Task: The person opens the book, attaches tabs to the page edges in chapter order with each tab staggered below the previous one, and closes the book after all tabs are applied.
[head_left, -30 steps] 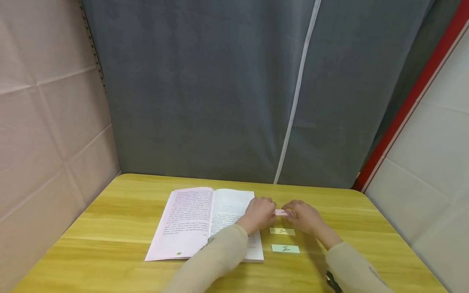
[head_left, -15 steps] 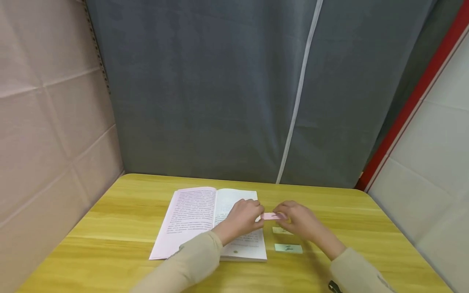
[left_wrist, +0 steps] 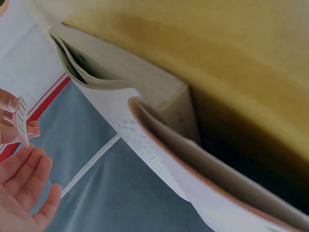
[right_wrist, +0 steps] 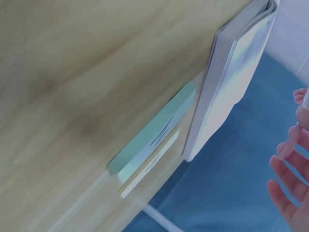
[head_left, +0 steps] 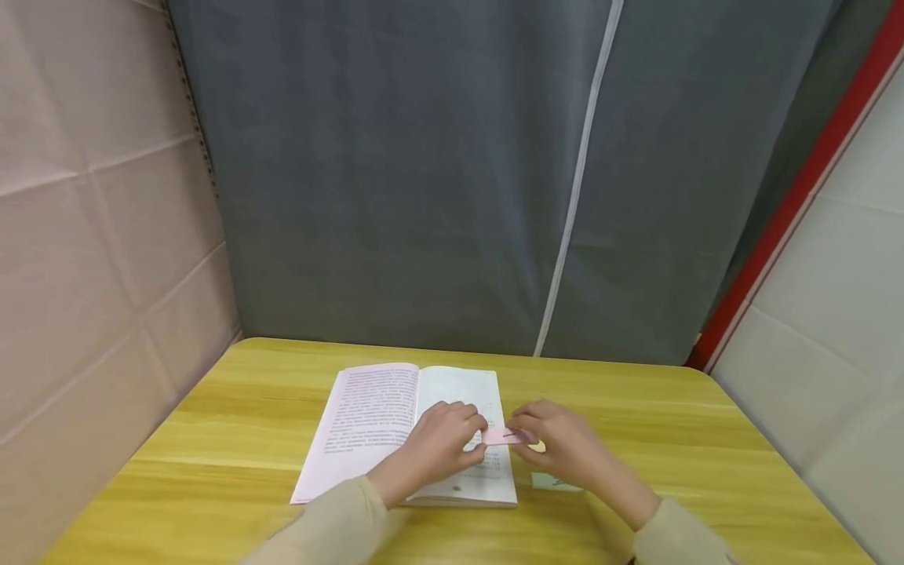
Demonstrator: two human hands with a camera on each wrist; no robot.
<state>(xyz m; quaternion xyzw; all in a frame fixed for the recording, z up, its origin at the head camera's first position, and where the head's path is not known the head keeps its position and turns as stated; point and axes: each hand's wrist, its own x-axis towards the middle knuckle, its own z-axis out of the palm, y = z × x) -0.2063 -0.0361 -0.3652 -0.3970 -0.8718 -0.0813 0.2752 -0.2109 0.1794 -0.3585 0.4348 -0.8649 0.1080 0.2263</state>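
Both hands, left hand [head_left: 439, 439] and right hand [head_left: 561, 447], pinch a pink note [head_left: 503, 436] in a narrow grip over the open book's [head_left: 395, 416] right page; next seems pressing it flat there, squarely.

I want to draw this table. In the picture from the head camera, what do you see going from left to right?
Open book → left hand → pink slip pinched between both hands → right hand, with a green slip on the table just under it.
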